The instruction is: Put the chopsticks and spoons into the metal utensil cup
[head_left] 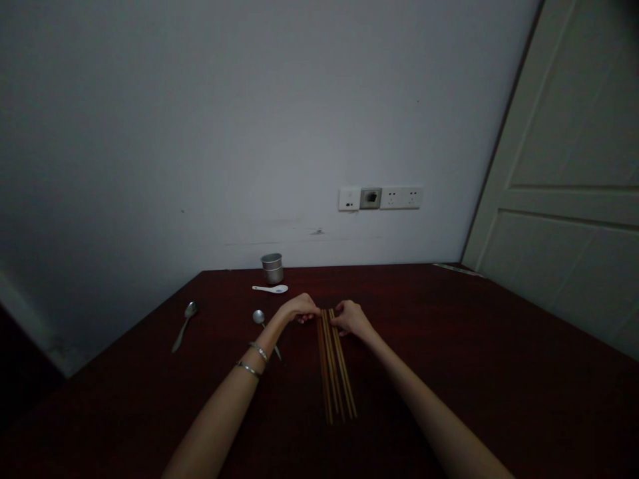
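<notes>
Several wooden chopsticks (335, 369) lie side by side on the dark red table (449, 346), pointing away from me. My left hand (299, 308) and my right hand (351, 317) meet at their far tips, fingers curled and pinched against the sticks from either side. Two bracelets ring my left wrist (253, 359).
A metal cup (272, 267) stands at the table's far edge by the wall. A white ceramic spoon (271, 289) lies before it. One metal spoon (184, 324) lies at the left, another (259, 318) just beside my left wrist. A door (569, 199) is at the right.
</notes>
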`<state>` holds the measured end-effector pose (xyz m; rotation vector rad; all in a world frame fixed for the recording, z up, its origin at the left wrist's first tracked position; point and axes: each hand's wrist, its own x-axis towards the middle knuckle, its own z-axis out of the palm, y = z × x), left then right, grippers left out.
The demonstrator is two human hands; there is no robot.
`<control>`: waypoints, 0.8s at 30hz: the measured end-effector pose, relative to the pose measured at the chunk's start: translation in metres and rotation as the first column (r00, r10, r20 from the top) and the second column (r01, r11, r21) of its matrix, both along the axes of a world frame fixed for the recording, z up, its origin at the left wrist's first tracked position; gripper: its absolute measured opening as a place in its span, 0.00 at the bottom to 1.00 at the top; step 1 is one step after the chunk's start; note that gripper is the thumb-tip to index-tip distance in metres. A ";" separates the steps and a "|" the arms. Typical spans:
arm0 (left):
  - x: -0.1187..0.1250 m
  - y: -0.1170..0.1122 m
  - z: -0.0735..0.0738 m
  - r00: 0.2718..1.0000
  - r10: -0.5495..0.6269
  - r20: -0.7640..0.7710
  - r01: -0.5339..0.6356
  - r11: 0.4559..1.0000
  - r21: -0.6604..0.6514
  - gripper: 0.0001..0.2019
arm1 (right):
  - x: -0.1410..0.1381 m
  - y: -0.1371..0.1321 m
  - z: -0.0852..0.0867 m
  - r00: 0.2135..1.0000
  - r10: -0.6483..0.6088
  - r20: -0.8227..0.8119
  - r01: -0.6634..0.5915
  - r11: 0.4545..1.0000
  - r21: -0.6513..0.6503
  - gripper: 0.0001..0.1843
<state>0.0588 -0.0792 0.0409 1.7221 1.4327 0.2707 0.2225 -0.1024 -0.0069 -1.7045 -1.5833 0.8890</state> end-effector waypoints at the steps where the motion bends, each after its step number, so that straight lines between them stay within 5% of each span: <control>1: 0.000 0.001 -0.001 1.000 -0.003 0.000 0.003 1.000 0.001 0.09 | 0.000 0.000 0.000 1.000 0.000 0.003 0.000 1.000 -0.005 0.24; 17: -0.001 -0.003 0.004 0.998 -0.016 0.060 0.016 1.000 0.005 0.09 | 0.002 0.001 0.005 0.999 -0.020 -0.045 0.021 0.999 0.028 0.19; 24: -0.014 -0.010 0.049 0.990 -0.045 0.137 0.007 0.964 0.267 0.09 | 0.028 0.006 -0.001 0.989 -0.080 -0.122 0.106 0.968 0.229 0.09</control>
